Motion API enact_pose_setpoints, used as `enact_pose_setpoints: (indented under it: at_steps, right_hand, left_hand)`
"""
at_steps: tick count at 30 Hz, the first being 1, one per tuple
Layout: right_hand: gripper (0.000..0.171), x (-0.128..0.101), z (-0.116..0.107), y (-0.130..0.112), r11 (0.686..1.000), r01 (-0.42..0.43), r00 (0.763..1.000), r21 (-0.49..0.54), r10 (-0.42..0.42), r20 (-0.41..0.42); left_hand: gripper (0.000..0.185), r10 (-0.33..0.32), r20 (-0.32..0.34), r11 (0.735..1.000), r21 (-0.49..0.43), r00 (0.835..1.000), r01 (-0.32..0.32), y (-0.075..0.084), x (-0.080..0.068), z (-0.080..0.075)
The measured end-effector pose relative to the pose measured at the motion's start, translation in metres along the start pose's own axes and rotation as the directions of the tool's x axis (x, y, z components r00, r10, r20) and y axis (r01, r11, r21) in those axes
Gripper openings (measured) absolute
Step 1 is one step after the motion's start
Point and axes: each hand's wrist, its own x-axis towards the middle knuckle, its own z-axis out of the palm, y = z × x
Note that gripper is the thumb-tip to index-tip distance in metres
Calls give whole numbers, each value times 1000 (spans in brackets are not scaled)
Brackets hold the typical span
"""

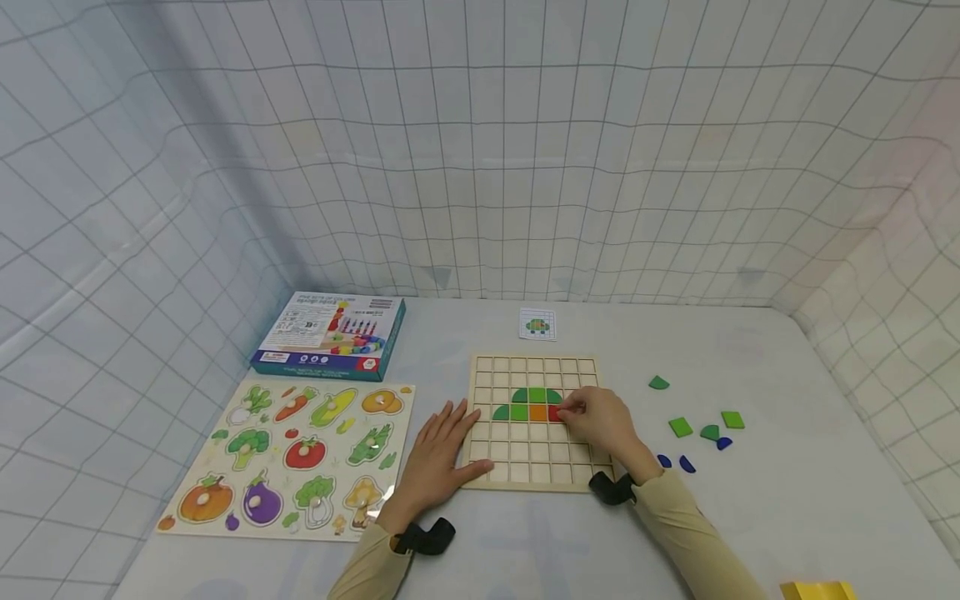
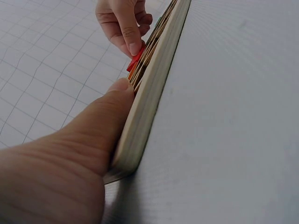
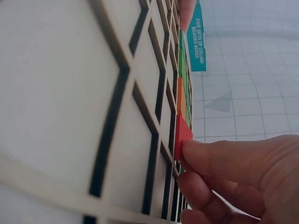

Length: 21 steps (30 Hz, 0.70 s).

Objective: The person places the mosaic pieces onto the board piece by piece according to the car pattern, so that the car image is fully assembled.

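A wooden grid board point(image 1: 517, 476) lies flat in the middle of the table. My right hand point(image 1: 606, 423) pinches a red tile point(image 3: 181, 135) between thumb and finger at the board, beside an orange square tile point(image 1: 537, 413). In the right wrist view the red tile is tilted slightly. Green square tiles point(image 1: 518, 412) and green quarter-round tiles point(image 1: 501, 413) sit in nearby cells. My left hand point(image 1: 438, 458) rests at the board's left edge with fingers spread, its thumb point(image 2: 100, 116) on the rim.
Loose green tiles point(image 1: 681, 427) and blue half-round tiles point(image 1: 687, 464) lie to the right. A pattern card point(image 1: 537, 325) lies behind the board. At left are a vegetable puzzle point(image 1: 285, 479) and a boxed set point(image 1: 330, 333). Something yellow point(image 1: 817, 591) shows at the lower right.
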Motion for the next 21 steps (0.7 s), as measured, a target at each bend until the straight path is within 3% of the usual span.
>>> enact_pose_setpoints:
  at_steps: [12,17,21]
  right_hand:
    - [7,-2,-3,-2,994,38,999,-99,-34,42]
    - [12,-8,-12,2,995,80,992,-52,-74,98]
    - [14,-14,-25,17,993,121,991,3,-121,48]
  left_hand:
    - [77,16,-14,1000,4,1000,-16,-1,-1,-2]
    - [78,-3,16,1000,0,1000,3,-1,-1,-3]
    - [79,-11,29,1000,-1,1000,12,-1,0,-1]
